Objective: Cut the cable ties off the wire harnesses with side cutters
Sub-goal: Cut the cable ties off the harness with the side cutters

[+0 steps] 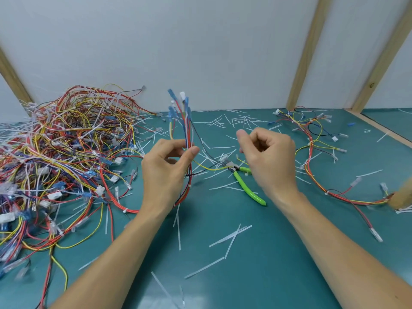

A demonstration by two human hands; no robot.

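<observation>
Left hand: the left hand pinched a wire harness between thumb and curled fingers, holding it upright, blue and white connectors at the top.
Right hand: the right hand hovered just right of the harness, fingers curled loosely, gripping nothing that could be seen.
Side cutters: the green-handled side cutters lay on the mat under the right hand, untouched.
Cable tie: a white cable tie still sat on the held harness below the left hand.
Pile: a tangled harness pile lay at far left.
Done harness: another harness sprawled to the right.
Mat: cut tie scraps littered the green mat.
</observation>
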